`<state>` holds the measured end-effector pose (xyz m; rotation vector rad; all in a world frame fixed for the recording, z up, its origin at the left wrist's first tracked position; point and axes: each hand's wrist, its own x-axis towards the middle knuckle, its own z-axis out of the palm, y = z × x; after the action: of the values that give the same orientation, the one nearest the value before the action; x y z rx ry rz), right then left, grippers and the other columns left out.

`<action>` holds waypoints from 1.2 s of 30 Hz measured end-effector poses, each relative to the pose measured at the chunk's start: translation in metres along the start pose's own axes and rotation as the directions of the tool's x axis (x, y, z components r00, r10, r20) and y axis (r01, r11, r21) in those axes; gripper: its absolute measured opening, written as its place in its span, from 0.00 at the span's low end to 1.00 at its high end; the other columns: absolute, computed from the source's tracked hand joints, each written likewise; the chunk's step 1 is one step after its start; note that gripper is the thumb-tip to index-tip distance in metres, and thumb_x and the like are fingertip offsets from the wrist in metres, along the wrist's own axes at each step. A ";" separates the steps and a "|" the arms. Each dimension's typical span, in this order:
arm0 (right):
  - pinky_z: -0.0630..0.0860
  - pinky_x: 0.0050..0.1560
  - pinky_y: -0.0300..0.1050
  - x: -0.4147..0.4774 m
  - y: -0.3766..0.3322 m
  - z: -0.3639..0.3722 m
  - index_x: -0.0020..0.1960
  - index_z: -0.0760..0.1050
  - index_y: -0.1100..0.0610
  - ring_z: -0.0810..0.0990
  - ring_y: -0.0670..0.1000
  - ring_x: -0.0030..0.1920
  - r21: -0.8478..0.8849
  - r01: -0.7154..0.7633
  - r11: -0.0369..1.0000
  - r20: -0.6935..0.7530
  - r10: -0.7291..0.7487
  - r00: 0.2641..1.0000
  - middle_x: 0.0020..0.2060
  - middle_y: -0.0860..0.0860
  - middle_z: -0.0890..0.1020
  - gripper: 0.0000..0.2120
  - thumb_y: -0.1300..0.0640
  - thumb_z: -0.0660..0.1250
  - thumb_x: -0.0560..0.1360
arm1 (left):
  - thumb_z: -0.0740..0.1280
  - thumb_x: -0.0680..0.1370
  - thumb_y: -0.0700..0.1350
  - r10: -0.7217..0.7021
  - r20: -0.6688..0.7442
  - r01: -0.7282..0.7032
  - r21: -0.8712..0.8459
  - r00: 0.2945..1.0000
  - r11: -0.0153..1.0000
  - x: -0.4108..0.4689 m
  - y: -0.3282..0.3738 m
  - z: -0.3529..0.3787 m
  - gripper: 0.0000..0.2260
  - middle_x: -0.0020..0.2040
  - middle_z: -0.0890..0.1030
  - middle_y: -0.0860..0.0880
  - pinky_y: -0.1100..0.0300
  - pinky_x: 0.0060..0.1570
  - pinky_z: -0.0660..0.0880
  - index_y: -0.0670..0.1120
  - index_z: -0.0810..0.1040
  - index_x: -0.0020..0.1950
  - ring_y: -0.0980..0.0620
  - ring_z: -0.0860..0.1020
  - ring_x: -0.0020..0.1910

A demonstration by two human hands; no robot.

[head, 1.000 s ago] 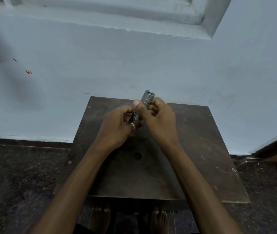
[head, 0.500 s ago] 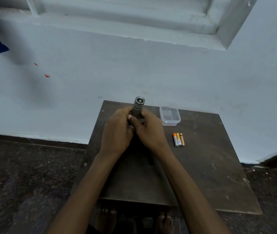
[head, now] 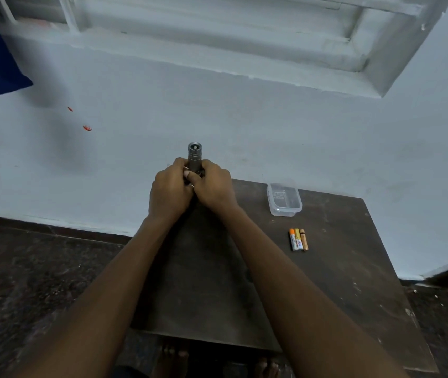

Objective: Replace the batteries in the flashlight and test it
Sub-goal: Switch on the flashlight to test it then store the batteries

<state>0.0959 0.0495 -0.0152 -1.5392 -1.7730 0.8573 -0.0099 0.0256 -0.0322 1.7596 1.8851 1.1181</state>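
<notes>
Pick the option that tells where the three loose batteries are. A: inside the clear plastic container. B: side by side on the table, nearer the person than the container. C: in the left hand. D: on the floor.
B: the batteries lie side by side on the table, apart from the clear plastic container, which stands nearer the wall; the left hand and right hand grip only the flashlight.

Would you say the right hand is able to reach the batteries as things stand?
Probably not yet: both the right hand and left hand grip the flashlight. Once it lets go, the way looks free; the batteries lie on the table to its right, nothing between.
</notes>
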 end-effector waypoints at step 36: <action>0.70 0.32 0.41 -0.127 0.089 -0.160 0.36 0.83 0.59 0.83 0.53 0.40 -0.315 -0.454 0.834 -0.145 0.431 0.891 0.34 0.53 0.84 0.11 0.51 0.75 0.69 | 0.71 0.75 0.50 -0.168 0.351 0.111 0.176 0.921 0.978 -0.112 0.137 0.075 0.07 0.50 0.85 0.49 0.54 0.50 0.78 0.51 0.84 0.51 0.46 0.81 0.52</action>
<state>0.2916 -0.0560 0.0022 -2.2431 -1.5942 0.7139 0.1578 -0.0664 -0.0106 1.7332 1.8651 0.5593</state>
